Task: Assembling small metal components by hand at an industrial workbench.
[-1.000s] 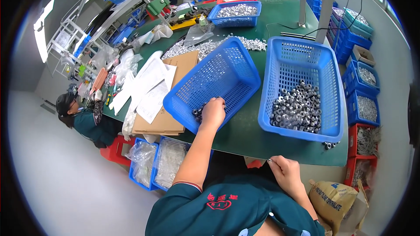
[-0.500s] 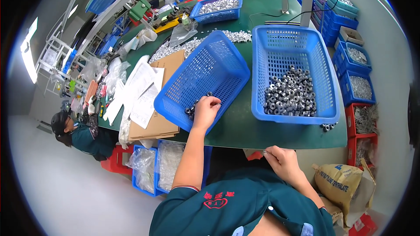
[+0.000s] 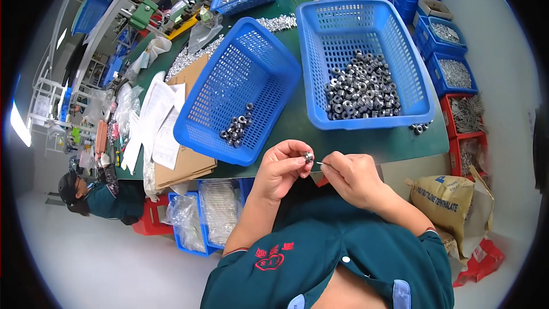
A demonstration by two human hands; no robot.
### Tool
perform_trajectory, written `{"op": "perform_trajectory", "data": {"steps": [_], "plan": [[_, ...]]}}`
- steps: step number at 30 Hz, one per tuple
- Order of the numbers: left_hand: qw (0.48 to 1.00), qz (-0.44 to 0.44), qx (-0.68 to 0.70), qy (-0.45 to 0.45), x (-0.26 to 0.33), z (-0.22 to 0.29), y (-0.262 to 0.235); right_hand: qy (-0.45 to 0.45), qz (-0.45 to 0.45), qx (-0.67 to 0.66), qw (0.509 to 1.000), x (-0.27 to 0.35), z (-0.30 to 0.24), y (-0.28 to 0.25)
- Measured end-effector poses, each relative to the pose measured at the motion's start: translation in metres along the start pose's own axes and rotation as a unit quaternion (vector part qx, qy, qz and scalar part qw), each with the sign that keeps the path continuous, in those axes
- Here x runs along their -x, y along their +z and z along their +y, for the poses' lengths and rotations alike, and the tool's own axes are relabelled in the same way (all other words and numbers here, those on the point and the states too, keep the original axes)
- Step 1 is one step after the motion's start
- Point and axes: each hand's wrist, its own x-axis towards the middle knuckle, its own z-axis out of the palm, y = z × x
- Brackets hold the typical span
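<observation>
Between thumb and fingers, my left hand (image 3: 284, 167) pinches a small metal bushing (image 3: 309, 157) with a hole, in front of the table's near edge. My right hand (image 3: 353, 176) is closed on a thin metal pin (image 3: 321, 163), whose tip points at the bushing from close by. The left blue basket (image 3: 189, 129), set at a slant, has a small group of similar metal parts (image 3: 235, 130) in its near corner. In the right blue basket (image 3: 311, 88) lies a large pile of these dark, shiny parts (image 3: 366, 88).
A few loose parts (image 3: 421, 128) lie by the right basket on the green table (image 3: 286, 137). Cardboard (image 3: 189, 163) and papers (image 3: 166, 143) lie left. Bins (image 3: 454, 74) stack at right above a sack (image 3: 440, 200). A co-worker (image 3: 103, 194) sits far left.
My left hand has come out of the left basket with a bushing and moved right to meet my right hand. The view has shifted, so the baskets appear higher and further left.
</observation>
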Motion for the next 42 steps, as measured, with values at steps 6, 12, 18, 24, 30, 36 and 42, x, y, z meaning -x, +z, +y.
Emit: {"op": "perform_trajectory", "data": {"steps": [6, 12, 18, 24, 30, 36, 42], "plan": [[0.998, 0.022, -0.058, 0.022, 0.002, -0.010, 0.008, -0.005, 0.014, 0.043, 0.999, 0.003, 0.000, 0.002], [0.985, 0.021, -0.142, 0.094, 0.006, -0.014, 0.015, 0.129, -0.013, -0.120, 0.984, 0.008, 0.000, 0.006], [0.960, -0.018, -0.230, 0.158, 0.006, -0.013, 0.018, 0.375, -0.144, -0.575, 0.713, 0.010, 0.012, -0.010], [0.875, -0.047, -0.434, 0.210, 0.005, -0.007, 0.026, 0.235, -0.082, -0.274, 0.929, 0.011, 0.004, -0.014], [0.797, -0.077, -0.549, 0.238, 0.000, 0.003, 0.041, -0.012, -0.045, 0.128, 0.991, 0.011, 0.002, -0.026], [0.740, -0.149, -0.609, 0.242, -0.026, 0.026, 0.070, -0.107, 0.030, 0.325, 0.939, 0.006, 0.001, -0.046], [0.644, -0.175, -0.667, 0.332, -0.108, 0.042, 0.091, 0.005, 0.157, 0.192, 0.969, 0.021, 0.011, -0.054]]}}
